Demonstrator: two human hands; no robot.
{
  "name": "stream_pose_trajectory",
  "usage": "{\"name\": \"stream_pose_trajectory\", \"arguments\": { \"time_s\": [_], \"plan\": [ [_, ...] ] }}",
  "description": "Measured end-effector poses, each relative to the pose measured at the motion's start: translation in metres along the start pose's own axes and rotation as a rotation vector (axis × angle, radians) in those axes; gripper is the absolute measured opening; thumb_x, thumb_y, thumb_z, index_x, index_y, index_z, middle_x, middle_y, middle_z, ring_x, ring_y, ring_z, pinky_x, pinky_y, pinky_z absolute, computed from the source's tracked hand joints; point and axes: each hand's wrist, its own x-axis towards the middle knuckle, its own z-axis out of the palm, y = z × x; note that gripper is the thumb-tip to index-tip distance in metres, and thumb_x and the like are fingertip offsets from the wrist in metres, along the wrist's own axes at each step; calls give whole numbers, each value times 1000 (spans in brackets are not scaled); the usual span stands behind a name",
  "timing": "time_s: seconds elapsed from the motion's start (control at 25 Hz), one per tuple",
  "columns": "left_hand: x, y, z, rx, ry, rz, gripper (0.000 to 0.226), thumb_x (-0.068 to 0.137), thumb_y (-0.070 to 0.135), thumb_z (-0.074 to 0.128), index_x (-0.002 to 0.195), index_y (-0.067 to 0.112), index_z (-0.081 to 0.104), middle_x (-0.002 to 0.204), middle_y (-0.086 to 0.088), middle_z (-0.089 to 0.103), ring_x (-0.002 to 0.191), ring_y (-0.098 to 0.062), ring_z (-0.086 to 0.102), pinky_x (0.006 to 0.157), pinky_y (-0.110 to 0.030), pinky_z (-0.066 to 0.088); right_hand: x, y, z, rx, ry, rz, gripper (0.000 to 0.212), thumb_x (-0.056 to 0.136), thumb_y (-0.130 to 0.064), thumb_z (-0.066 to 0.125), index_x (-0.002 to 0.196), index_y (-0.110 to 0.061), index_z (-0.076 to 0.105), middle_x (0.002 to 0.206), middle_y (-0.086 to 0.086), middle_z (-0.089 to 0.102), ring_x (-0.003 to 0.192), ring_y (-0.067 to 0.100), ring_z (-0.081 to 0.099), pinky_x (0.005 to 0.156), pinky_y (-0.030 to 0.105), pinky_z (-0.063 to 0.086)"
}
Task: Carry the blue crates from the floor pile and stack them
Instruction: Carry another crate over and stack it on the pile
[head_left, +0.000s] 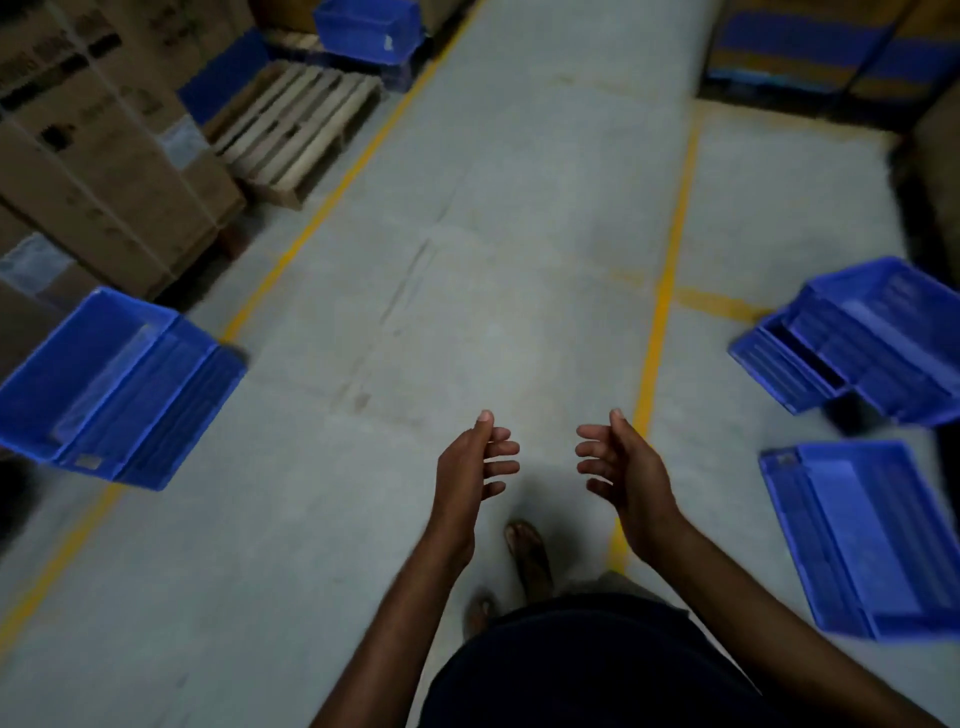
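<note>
My left hand (475, 462) and my right hand (621, 465) are held out in front of me over the grey floor, palms facing each other, fingers apart, holding nothing. A blue crate (119, 387) lies at the left, beside cardboard boxes. At the right, blue crates (872, 343) lie tilted on one another in a loose pile. Another blue crate (867, 540) lies on the floor at the lower right. Far ahead, one more blue crate (369, 26) rests on a pallet at the top left. All crates are apart from my hands.
Tall cardboard boxes (98, 140) line the left side. A wooden pallet (296, 124) lies beyond them. Yellow floor lines (662, 306) mark an aisle running ahead. My sandalled feet (527, 556) show below my hands. Dark shelving (831, 47) stands at the top right.
</note>
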Motion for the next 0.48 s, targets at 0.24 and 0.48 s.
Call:
{"name": "stream_pose_trajectory", "arguments": {
  "time_s": [0.24, 0.48],
  "plan": [
    [-35, -40, 63, 180, -212, -6, 40, 100, 48, 53, 107, 12, 70, 101, -3, 78, 86, -16, 73, 73, -30, 51, -66, 48, -83, 61, 246, -105, 49, 101, -47, 47, 106, -5, 71, 81, 6, 68, 73, 20, 60, 67, 32, 44],
    [-69, -67, 145, 341, -392, 64, 30, 99, 40, 59, 104, 12, 71, 99, -5, 77, 78, -11, 70, 72, -30, 48, -102, 70, -165, 174, 447, -169, 42, 101, -41, 50, 102, -5, 72, 79, 6, 68, 71, 20, 59, 64, 32, 43]
  ]
}}
